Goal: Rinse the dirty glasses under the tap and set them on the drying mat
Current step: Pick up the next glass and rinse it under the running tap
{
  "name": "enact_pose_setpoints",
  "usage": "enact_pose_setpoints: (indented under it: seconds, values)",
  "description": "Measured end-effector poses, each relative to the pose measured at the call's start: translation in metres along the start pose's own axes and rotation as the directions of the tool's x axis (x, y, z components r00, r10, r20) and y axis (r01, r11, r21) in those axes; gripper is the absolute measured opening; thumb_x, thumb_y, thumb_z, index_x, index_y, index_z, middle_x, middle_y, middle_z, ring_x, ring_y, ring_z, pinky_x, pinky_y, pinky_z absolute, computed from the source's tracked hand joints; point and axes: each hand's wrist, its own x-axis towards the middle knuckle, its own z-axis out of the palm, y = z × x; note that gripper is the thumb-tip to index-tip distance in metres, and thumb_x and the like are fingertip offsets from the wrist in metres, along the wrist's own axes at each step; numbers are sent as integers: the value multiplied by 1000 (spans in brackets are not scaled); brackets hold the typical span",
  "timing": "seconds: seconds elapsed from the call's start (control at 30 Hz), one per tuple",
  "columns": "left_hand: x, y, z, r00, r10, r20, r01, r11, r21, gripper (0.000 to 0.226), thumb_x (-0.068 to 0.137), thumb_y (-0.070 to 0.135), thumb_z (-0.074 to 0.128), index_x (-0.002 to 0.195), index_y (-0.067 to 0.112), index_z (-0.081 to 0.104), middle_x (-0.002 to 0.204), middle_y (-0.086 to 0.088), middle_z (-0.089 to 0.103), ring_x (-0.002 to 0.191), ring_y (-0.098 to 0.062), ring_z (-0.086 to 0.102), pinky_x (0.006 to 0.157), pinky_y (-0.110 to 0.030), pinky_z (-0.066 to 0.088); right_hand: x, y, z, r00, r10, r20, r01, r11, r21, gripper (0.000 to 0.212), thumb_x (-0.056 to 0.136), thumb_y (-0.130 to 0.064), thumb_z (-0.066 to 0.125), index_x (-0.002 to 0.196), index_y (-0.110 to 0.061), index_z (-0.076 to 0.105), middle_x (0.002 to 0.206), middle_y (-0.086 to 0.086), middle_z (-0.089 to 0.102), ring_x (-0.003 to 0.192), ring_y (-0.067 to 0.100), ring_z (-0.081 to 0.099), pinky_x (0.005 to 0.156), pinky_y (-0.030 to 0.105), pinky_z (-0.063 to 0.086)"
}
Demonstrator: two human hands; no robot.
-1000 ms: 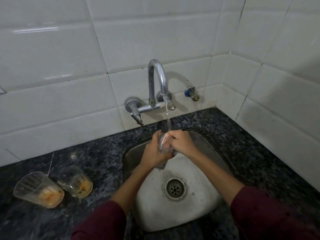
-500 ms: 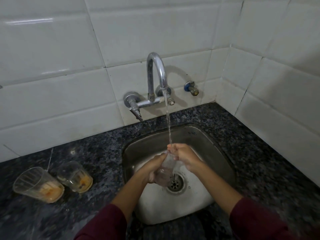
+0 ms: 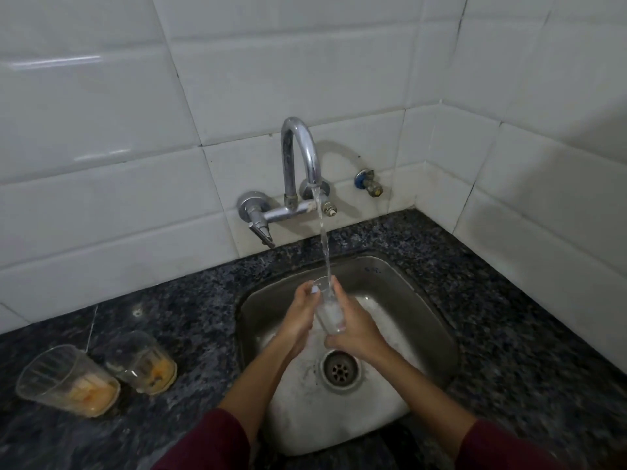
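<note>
A clear glass stands mouth up over the steel sink, and water from the chrome tap streams into it. My right hand grips its side and base. My left hand presses against its other side near the rim. Two dirty glasses with orange residue stand on the dark counter to the left: one larger, one smaller. No drying mat is in view.
White tiled walls meet in a corner at the back right. A small blue-capped valve sticks out of the wall right of the tap. Speckled dark granite counter surrounds the sink. The drain lies just below my hands.
The glass went from tilted low near the drain to upright under the stream. Both hands rose slightly with it.
</note>
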Motion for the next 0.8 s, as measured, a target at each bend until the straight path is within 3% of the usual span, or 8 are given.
enact_pose_setpoints:
  seconds: [0.07, 0.17, 0.37, 0.5, 0.57, 0.63, 0.7, 0.8]
  values:
    - [3, 5, -7, 990, 142, 24, -144, 969, 203, 21, 97, 29, 50, 109, 14, 59, 102, -4, 62, 92, -16, 58, 82, -32, 46, -2, 0, -4, 989, -146, 15, 143, 943, -301, 115, 64, -21, 69, 139, -54, -10, 149, 4, 27, 110, 27, 55, 68, 34, 48]
    - [5, 10, -15, 982, 189, 18, -189, 964, 187, 14, 92, 8, 58, 79, 13, 60, 76, -5, 60, 74, -18, 56, 73, -36, 48, -5, -3, -11, 988, -145, 58, 156, 931, -331, 118, 62, -25, 70, 135, -60, -16, 136, 5, 38, 95, 28, 59, 65, 33, 46]
    - [-4, 6, -25, 968, 234, 90, -226, 970, -88, 14, 88, -4, 57, 81, 7, 63, 79, -6, 64, 73, -15, 59, 68, -24, 52, 0, -5, -26, 953, -29, 301, -117, 882, 457, 110, 67, 2, 71, 138, -58, 13, 127, -15, 46, 87, 29, 68, 63, 37, 56]
    - [-6, 9, -27, 961, 254, 108, -232, 956, -178, 17, 87, -8, 53, 84, 5, 64, 85, -4, 68, 79, -17, 61, 72, -27, 52, 0, -7, -33, 901, -20, 434, -288, 720, 632, 95, 73, 4, 68, 136, -55, 28, 129, 12, 57, 83, 33, 67, 67, 40, 55]
    - [-6, 13, -29, 962, 242, 127, -223, 963, -149, 16, 88, -6, 53, 86, 5, 64, 87, -7, 68, 80, -20, 61, 72, -27, 52, 0, -12, -35, 932, 47, 360, -240, 823, 514, 101, 71, 2, 70, 137, -57, 21, 133, 9, 52, 80, 29, 69, 65, 40, 57]
    - [-4, 19, -31, 956, 239, 169, -244, 970, 11, 11, 90, 3, 57, 94, 7, 66, 90, -9, 68, 82, -19, 63, 74, -27, 53, -1, -22, -37, 981, 36, 190, -53, 995, 85, 109, 66, -10, 73, 137, -61, 7, 127, 9, 56, 80, 27, 69, 67, 42, 59]
    - [-2, 23, -31, 949, 238, 206, -276, 944, 179, 7, 90, 11, 61, 93, 8, 67, 89, -9, 68, 82, -19, 64, 74, -28, 52, -1, -27, -35, 993, -83, 89, 114, 900, -422, 113, 64, -25, 74, 136, -61, -5, 114, 12, 59, 89, 33, 65, 73, 42, 55]
    - [-3, 27, -27, 951, 256, 175, -276, 956, 101, 5, 80, 10, 67, 78, 7, 63, 78, -10, 65, 75, -22, 60, 71, -32, 50, 0, -27, -32, 986, -158, 46, 160, 849, -504, 115, 62, -31, 73, 134, -62, -11, 111, 11, 58, 95, 35, 61, 72, 37, 45]
